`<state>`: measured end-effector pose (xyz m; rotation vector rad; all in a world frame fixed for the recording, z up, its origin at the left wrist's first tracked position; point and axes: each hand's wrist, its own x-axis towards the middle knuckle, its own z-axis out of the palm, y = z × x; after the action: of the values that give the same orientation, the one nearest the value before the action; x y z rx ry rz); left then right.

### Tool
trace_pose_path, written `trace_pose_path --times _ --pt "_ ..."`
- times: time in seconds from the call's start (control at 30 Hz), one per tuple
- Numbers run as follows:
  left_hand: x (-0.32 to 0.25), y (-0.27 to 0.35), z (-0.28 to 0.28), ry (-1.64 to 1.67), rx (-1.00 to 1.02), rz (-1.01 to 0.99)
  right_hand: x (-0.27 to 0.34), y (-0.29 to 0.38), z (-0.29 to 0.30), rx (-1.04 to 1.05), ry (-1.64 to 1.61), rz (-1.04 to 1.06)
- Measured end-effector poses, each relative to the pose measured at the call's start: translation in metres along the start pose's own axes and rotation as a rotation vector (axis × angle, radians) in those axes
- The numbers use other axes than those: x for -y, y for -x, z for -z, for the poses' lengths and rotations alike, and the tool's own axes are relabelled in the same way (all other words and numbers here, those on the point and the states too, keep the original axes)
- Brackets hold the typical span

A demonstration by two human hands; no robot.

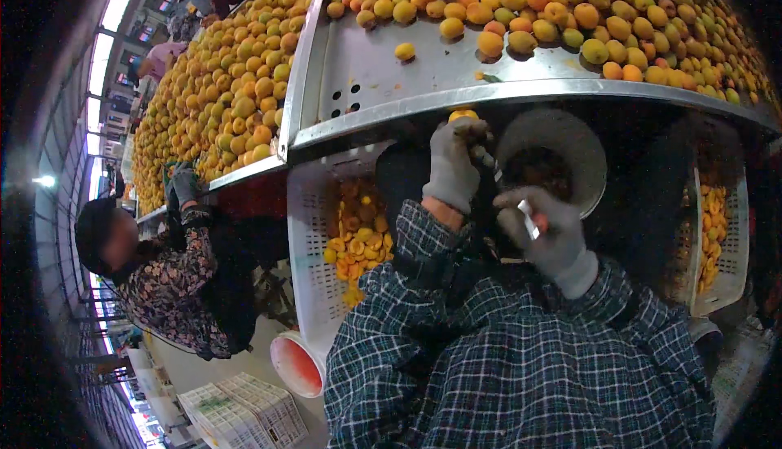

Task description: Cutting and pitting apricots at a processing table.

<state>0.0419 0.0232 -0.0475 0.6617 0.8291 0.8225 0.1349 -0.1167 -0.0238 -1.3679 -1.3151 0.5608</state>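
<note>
My left hand [453, 165], in a grey glove, is raised near the metal table's front edge. An orange-yellow apricot [463, 115] shows at its fingertips; the fingers hide part of the fruit. Closer to my body, my right hand [553, 244], also gloved, is closed around a small shiny metal tool [528, 219], probably a pitting knife. Blur hides the tool's exact shape. Just beyond my right hand stands a round bucket [591, 165] with dark contents, perhaps pits. On my left, a white plastic crate [314, 235] holds apricot halves [366, 250].
Whole apricots [586, 15] are heaped on the steel table [379, 58], whose raised rim runs before me. Another crate [736, 247] with halves is at right. A co-worker [177, 290] sits at left, hands at the fruit. A white bucket [296, 363] lies near flattened crates [244, 412].
</note>
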Motion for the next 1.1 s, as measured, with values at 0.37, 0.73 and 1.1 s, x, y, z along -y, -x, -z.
trace_pose_path --times 0.37,0.73,1.1 --pt "-0.002 0.005 -0.030 0.085 0.028 0.065 0.009 0.040 0.009 0.205 -0.070 -0.182" --pt "-0.068 0.036 -0.065 0.116 -0.021 -0.446 0.029 0.046 -0.001 0.136 -0.383 -0.187" --pt "-0.076 0.003 -0.088 -0.064 -0.231 -0.856 0.046 0.034 0.000 0.156 -0.253 -0.321"
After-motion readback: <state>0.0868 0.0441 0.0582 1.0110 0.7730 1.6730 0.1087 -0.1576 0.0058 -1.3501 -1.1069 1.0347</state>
